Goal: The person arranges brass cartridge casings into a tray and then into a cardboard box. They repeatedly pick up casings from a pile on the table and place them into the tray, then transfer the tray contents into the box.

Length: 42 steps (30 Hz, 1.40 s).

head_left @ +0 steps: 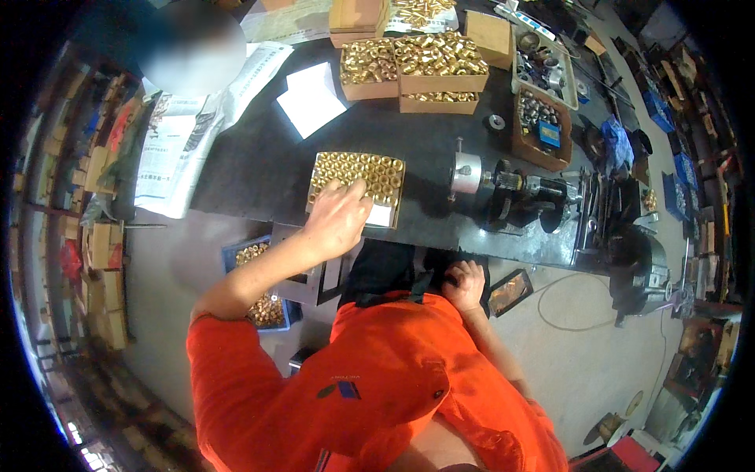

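My left hand (340, 218) reaches over a shallow cardboard box (311, 186) on the black table. Rows of brass fittings (358, 167) stand in it with their round openings up. The fingers are bent down and pressed together among the fittings; what they hold, if anything, is hidden. A white slip of paper (381, 215) shows in the box's near right corner. Down by my lap, below the table edge, my right hand (465, 285) is closed with curled fingers. Whatever may be inside it is hidden.
Cardboard boxes heaped with brass fittings (440, 57) stand at the back. White sheets (311, 98) and newspaper (169, 149) lie on the left. A metal clamping fixture (503, 185) stands to the right. Blue bins (271, 313) with brass parts sit below the table, and a co-worker is across it.
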{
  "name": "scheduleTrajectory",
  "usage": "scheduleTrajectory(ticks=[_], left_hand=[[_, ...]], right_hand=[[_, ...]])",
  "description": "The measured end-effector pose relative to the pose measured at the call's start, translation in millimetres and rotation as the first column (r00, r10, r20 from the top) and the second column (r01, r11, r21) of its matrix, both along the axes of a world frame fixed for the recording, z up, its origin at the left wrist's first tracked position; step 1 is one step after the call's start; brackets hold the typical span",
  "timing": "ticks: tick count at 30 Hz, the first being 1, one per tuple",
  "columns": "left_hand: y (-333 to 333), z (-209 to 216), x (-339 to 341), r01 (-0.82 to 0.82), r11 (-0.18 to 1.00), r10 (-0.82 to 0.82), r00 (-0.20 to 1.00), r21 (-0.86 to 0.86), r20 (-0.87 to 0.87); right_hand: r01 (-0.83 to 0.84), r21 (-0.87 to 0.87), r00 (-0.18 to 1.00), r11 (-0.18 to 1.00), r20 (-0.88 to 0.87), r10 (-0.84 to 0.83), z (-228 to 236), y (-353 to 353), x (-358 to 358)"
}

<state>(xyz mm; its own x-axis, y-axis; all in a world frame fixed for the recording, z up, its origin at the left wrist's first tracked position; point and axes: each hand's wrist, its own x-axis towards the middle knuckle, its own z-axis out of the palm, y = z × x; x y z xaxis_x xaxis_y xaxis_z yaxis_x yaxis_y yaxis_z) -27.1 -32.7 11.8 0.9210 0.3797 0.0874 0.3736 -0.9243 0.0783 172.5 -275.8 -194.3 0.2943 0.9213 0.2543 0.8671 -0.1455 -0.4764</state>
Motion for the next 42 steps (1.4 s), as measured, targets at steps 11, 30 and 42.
scheduleTrajectory(ticks=[11, 30, 42], left_hand=[[-2.5, 3.9, 3.6, -0.042, 0.999, 0.042, 0.999, 0.004, 0.023], [2.5, -6.0, -0.1, -0.042, 0.997, 0.037, 0.996, 0.06, 0.075], [16.5, -2.4, -4.5, 0.081, 0.996, -0.082, 0.997, 0.023, 0.011]], right_hand=[[0.001, 0.036, 1.0, 0.999, -0.021, 0.0, -1.1, 1.1, -0.5], [0.003, 0.039, 1.0, 0.999, -0.027, -0.002, 5.7, 2.2, -1.6], [0.003, 0.079, 1.0, 0.997, 0.01, -0.004, 8.0, 2.7, -4.1]])
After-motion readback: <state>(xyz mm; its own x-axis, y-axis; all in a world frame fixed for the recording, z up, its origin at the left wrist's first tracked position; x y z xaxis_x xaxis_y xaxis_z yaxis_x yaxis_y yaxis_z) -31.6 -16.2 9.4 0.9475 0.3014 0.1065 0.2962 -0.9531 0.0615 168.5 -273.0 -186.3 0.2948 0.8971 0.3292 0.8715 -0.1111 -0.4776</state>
